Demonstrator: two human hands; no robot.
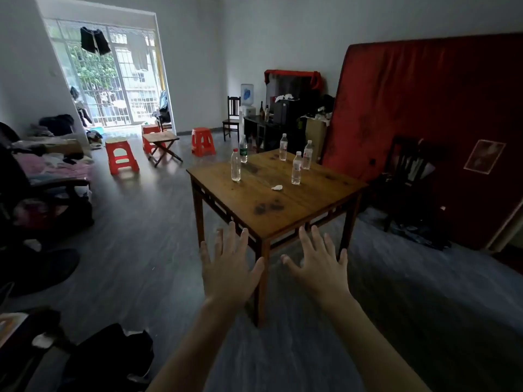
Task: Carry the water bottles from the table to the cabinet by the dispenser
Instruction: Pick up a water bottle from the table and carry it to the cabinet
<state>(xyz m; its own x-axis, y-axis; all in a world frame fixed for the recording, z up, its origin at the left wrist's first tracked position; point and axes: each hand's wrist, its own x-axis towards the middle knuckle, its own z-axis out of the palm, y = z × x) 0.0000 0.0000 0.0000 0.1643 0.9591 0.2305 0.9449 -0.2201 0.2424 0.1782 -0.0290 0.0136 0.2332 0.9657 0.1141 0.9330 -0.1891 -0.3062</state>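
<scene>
1. The person's left hand (230, 267) and right hand (321, 268) were stretched out in front, backs up, fingers spread and straight; each grip was empty and touched nothing.
2. Both hands hung short of the near corner of the wooden tabletop (278, 205), well apart from any bottle.
3. Five water bottles stood upright on that tabletop: a red-capped bottle (235, 165) near the left edge, a green-labelled bottle (243, 149) just behind it, and three white-capped ones toward the far right, one at the far edge (283, 147) and two close together, (296, 168) and (307, 155).
4. A crumpled scrap of white paper (277, 187) lay on the tabletop between the red-capped bottle and the nearest white-capped one.
5. Beyond the table stood the dark cabinet (264, 131), with the water dispenser (246, 101) at its left end and a dark wooden chair (232, 117) beside that.
6. Red plastic stools (121, 155) and a small folding table (162, 142) stood on the floor to the left, away from the line between table and cabinet.
7. A red mattress (424, 114) leaned against the right wall, with another dark chair (407, 179) in front of it, close to the table's right side.
</scene>
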